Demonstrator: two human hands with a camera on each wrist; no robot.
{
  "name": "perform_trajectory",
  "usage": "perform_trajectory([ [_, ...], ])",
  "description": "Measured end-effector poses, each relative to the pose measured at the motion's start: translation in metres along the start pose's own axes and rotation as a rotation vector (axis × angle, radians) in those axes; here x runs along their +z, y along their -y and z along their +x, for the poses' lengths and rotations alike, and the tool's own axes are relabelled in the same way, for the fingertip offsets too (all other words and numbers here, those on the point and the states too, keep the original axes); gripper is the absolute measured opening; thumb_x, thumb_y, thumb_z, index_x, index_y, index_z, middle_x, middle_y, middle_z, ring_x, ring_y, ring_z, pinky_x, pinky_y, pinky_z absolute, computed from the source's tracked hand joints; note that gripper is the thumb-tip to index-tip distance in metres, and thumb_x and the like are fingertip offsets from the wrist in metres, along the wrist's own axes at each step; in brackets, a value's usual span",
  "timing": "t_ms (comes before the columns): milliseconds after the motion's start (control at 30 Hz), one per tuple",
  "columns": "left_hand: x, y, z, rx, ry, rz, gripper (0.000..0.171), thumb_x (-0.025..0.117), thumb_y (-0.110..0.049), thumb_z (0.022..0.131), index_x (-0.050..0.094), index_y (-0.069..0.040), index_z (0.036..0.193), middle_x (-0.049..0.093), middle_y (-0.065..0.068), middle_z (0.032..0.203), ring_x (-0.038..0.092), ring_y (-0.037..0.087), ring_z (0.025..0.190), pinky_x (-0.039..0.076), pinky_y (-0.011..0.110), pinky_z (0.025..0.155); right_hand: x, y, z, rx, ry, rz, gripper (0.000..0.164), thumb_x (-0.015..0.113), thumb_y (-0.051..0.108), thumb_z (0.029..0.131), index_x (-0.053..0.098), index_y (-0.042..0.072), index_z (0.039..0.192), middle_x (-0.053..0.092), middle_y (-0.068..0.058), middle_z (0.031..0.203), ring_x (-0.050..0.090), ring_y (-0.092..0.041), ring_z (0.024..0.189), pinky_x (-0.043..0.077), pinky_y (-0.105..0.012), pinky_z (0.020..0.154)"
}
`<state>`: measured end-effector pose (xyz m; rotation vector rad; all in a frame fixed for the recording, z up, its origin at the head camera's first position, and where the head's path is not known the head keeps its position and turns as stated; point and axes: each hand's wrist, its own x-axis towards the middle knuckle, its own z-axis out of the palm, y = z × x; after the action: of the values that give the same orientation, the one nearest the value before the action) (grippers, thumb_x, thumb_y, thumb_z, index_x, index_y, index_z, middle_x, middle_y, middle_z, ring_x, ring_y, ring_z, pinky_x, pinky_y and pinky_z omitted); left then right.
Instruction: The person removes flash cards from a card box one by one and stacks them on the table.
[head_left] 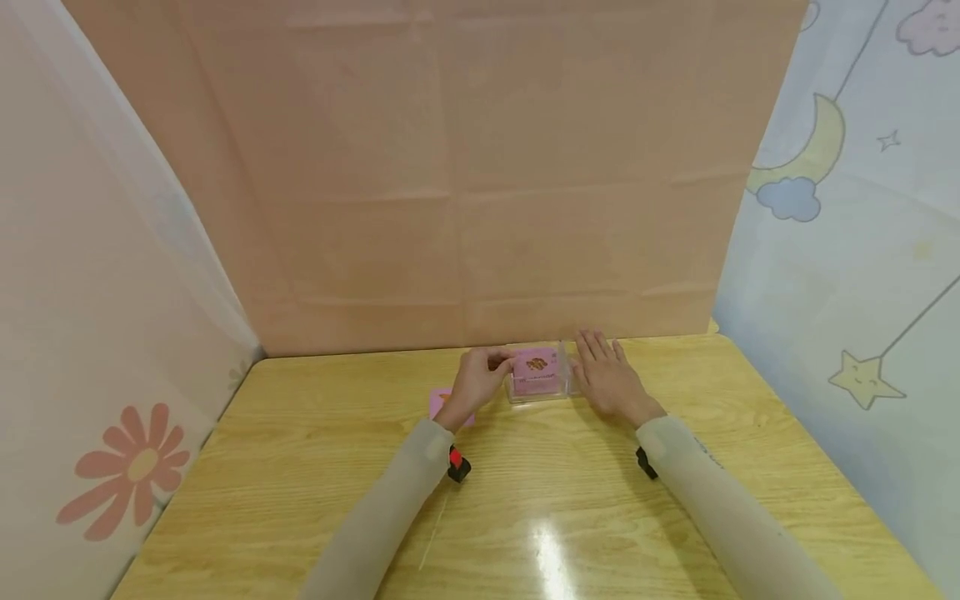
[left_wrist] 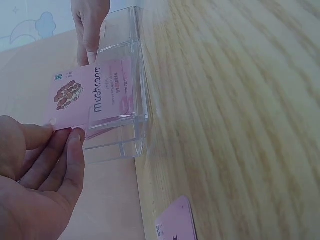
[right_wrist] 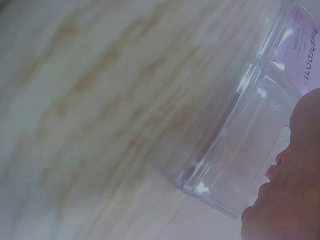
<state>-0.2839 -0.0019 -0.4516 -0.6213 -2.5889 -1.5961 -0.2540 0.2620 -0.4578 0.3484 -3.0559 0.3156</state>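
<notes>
A pink card printed "mushroom" (left_wrist: 72,97) (head_left: 537,364) stands partly inside a clear plastic box (left_wrist: 131,136) (head_left: 538,398). My left hand (head_left: 478,382) (left_wrist: 45,175) pinches this card at its edge between thumb and fingers. Flat beside the card, my right hand (head_left: 611,382) rests with straight fingers over the right end of the box, which in the right wrist view shows a see-through compartment (right_wrist: 225,175). Part of the right hand (right_wrist: 290,195) fills the corner of that view. Another pink card (head_left: 441,402) (left_wrist: 177,224) lies on the table, partly hidden by my left wrist.
The box stands near the back edge of the wooden table (head_left: 315,467), close to a brown hanging sheet (head_left: 450,208). Printed curtains hang on the left (head_left: 90,292) and on the right (head_left: 885,250).
</notes>
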Motion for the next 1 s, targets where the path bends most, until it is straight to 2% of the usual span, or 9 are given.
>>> perform_trajectory([
  [400,0.0,-0.004,-0.001,0.014,-0.03,-0.087,0.019,0.066,-0.014,0.105,0.078,-0.003,0.115,0.08,0.016,0.107,0.079,0.033,0.096,0.066,0.027,0.077,0.0,-0.001,-0.001,-0.003,-0.007,-0.011,0.063,0.028,0.031,0.116,0.012,-0.006,0.166,0.01,-0.026,0.175,0.009,-0.049,0.162,0.005,-0.07,0.131],
  [467,0.0,-0.006,0.0,0.014,-0.045,-0.099,0.018,0.066,-0.012,0.104,0.078,-0.003,0.114,0.08,0.016,0.107,0.079,0.034,0.096,0.066,0.03,0.078,-0.001,-0.001,-0.002,-0.006,-0.014,-0.014,0.063,0.029,0.03,0.116,0.013,-0.006,0.166,0.011,-0.026,0.175,0.01,-0.049,0.162,0.006,-0.07,0.131],
  [633,-0.001,-0.009,0.001,0.026,-0.07,-0.152,0.017,0.066,-0.009,0.103,0.078,0.0,0.112,0.08,0.019,0.107,0.079,0.034,0.094,0.067,0.047,0.084,-0.002,-0.001,-0.002,-0.008,-0.02,-0.021,0.064,0.028,0.031,0.116,0.013,-0.005,0.166,0.011,-0.025,0.175,0.01,-0.048,0.163,0.006,-0.069,0.131],
  [733,-0.003,-0.008,0.002,0.045,-0.078,-0.154,0.018,0.067,-0.01,0.103,0.077,0.001,0.113,0.08,0.019,0.106,0.08,0.032,0.093,0.066,0.049,0.086,-0.002,-0.001,-0.002,-0.008,-0.024,-0.019,0.064,0.028,0.032,0.116,0.013,-0.005,0.166,0.012,-0.025,0.175,0.01,-0.048,0.163,0.006,-0.069,0.131],
  [867,-0.006,-0.007,0.004,0.072,-0.092,-0.153,0.018,0.068,-0.011,0.103,0.078,0.0,0.113,0.08,0.018,0.106,0.08,0.034,0.092,0.067,0.036,0.08,-0.001,-0.002,-0.001,-0.011,-0.034,-0.014,0.064,0.028,0.033,0.116,0.014,-0.004,0.166,0.012,-0.025,0.176,0.011,-0.047,0.163,0.007,-0.069,0.132],
  [1000,-0.01,-0.007,0.006,0.074,-0.094,-0.185,0.018,0.068,-0.01,0.103,0.077,0.001,0.113,0.08,0.02,0.106,0.078,0.042,0.096,0.066,0.024,0.076,-0.001,-0.002,-0.001,-0.015,-0.041,-0.015,0.064,0.029,0.033,0.116,0.016,-0.005,0.166,0.014,-0.025,0.175,0.012,-0.048,0.163,0.009,-0.07,0.131],
])
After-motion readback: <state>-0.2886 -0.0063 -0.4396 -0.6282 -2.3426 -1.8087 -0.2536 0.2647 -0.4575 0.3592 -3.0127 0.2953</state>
